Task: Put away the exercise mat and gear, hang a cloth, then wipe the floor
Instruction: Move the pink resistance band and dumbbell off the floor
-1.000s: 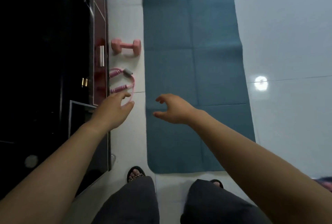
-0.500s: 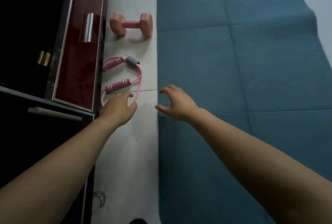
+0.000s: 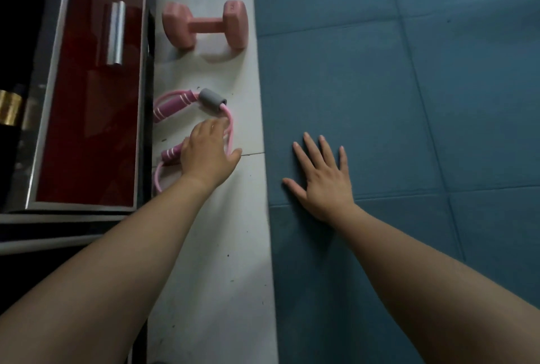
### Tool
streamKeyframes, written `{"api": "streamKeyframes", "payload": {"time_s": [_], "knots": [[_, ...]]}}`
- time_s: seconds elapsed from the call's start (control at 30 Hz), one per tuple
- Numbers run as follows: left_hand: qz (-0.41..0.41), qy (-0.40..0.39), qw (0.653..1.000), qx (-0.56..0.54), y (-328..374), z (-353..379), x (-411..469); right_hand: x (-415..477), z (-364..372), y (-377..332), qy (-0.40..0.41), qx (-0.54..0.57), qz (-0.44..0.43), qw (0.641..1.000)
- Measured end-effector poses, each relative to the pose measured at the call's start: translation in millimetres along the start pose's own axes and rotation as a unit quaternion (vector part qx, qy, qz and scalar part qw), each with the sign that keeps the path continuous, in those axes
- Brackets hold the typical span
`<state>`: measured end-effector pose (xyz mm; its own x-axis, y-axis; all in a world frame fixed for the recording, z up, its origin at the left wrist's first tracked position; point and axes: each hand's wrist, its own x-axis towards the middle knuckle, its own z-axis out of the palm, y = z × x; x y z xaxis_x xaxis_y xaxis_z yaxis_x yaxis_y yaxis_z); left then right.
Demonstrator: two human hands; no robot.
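Left of the blue mat (image 3: pixel 409 100), on the white floor (image 3: pixel 210 246), my left hand (image 3: pixel 206 153) lies over the pink resistance band (image 3: pixel 193 118); whether it has gripped, I cannot tell. Beyond sits 1 pink dumbbell (image 3: pixel 204 24). My right hand (image 3: pixel 321 179) presses flat, fingers spread, on the mat.

Left hand (image 3: pixel 206 153) rests over a pink looped resistance band (image 3: pixel 193 127) on white floor tiles (image 3: pixel 213 261); right hand (image 3: pixel 321 179) lies flat on the blue foam exercise mat (image 3: pixel 409 100).
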<state>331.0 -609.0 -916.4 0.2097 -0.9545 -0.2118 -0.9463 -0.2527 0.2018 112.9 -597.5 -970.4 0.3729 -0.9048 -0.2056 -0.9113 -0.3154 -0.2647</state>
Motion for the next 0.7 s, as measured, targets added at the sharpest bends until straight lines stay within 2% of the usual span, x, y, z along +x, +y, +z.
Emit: {"api": "streamKeyframes", "payload": {"time_s": [0.13,0.27,0.47,0.57,0.7], "knots": [[-0.037,-0.024,0.999,0.031,0.1,18.2,14.5,0.9,8.3,2.9,0.019,-0.015,0.007,1.000],[-0.052,0.001,0.997,0.051,10.9,22.5,19.9,3.3,7.2,5.3,0.020,-0.011,0.010,1.000],[-0.017,-0.006,0.998,0.056,20.7,14.9,11.6,3.3,7.5,6.1,0.024,-0.003,0.007,1.000],[-0.027,-0.020,0.999,0.036,25.2,9.0,-8.9,2.7,7.1,5.2,0.026,0.002,-0.001,1.000],[-0.062,0.002,0.998,-0.012,32.3,-5.1,-54.1,0.3,4.3,5.8,0.014,0.019,-0.016,1.000]]}}
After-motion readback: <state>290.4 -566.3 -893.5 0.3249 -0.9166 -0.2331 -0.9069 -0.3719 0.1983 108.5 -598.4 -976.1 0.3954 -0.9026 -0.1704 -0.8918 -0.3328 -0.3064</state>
